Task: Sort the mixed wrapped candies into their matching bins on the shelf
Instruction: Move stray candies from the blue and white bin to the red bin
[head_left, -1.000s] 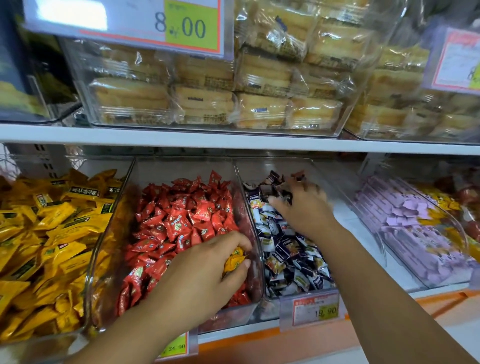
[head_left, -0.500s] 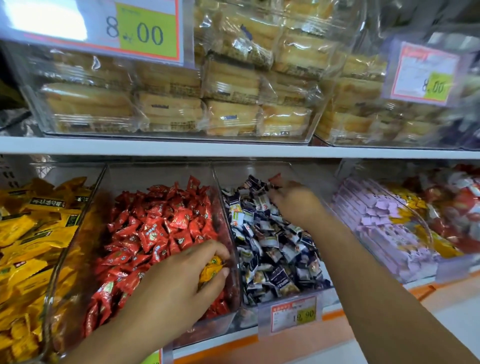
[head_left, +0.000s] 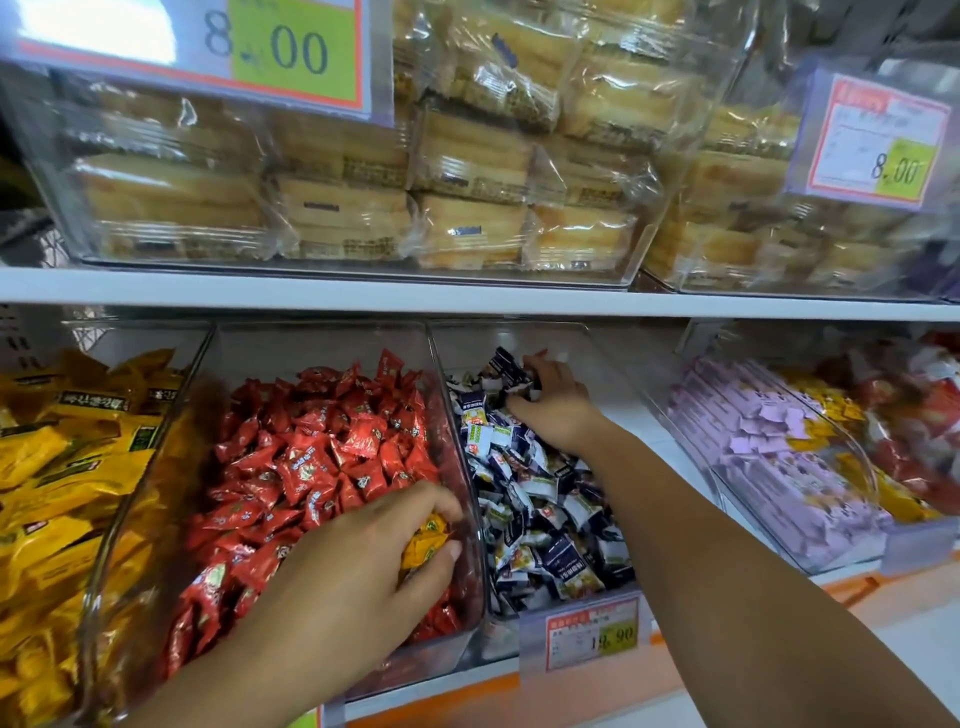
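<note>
Pinching a light, crinkly yellow candy (head_left: 423, 543) mid-wrapper inside the red bin (head_left: 441, 660), the left grip (head_left: 353, 577) looked secure, while the right grip (head_left: 558, 410) clutched dark candies (head_left: 511, 371) just right of it.

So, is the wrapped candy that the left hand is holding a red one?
No: the left hand pinches a yellow wrapped candy in the clear plastic bin of red wrapped candies.
</note>
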